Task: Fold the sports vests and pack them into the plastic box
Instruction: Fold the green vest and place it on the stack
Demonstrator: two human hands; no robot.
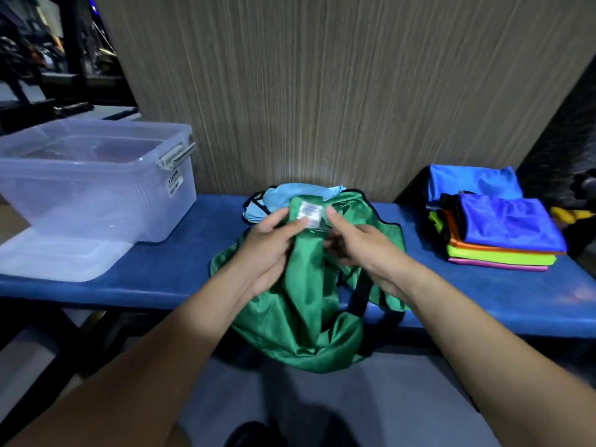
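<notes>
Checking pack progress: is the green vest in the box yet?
No, the green vest is unfolded, held by the left hand and right hand above the bench, right of the box.

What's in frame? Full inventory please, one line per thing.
green vest: 1, green with black trim, bench centre, hanging over the front edge
light blue vest: 1, behind the green one
folded vests: 1 stack, blue, orange, lime, pink, bench right
plastic box: 1, clear, bench left, open
lid: 1, clear, in front of the box
bench: 1, blue
left hand: grips green vest
right hand: grips green vest
</notes>
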